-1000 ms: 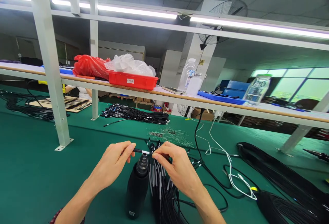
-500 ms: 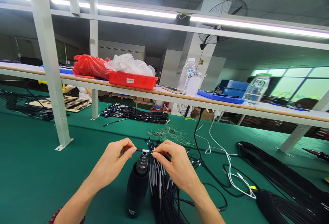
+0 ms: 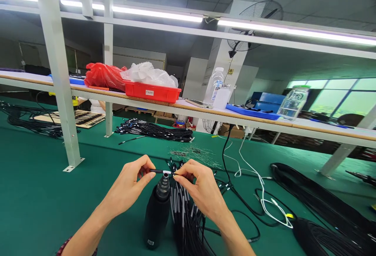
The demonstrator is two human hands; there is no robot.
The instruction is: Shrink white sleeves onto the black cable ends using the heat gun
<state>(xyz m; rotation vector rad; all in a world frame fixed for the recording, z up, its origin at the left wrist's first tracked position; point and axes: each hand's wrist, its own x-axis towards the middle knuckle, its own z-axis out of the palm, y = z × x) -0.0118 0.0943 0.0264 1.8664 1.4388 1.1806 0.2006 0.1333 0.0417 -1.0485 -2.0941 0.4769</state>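
Note:
My left hand (image 3: 132,183) and my right hand (image 3: 199,187) each pinch one end of a thin black cable tip with a white sleeve (image 3: 162,171). They hold it level just above the nozzle of a black heat gun (image 3: 157,213) that stands upright on the green table. A bundle of black cables with white-sleeved ends (image 3: 183,213) lies under my right hand, right beside the heat gun.
A shelf (image 3: 205,113) crosses the view with a red tray (image 3: 151,91), bottles and a blue tray. More black cable bundles (image 3: 155,130) lie behind, and coils (image 3: 320,205) at right. A white cable (image 3: 258,185) snakes across the green table (image 3: 38,197).
The two hands have shifted slightly up and left with the cable tip still held over the heat gun's nozzle.

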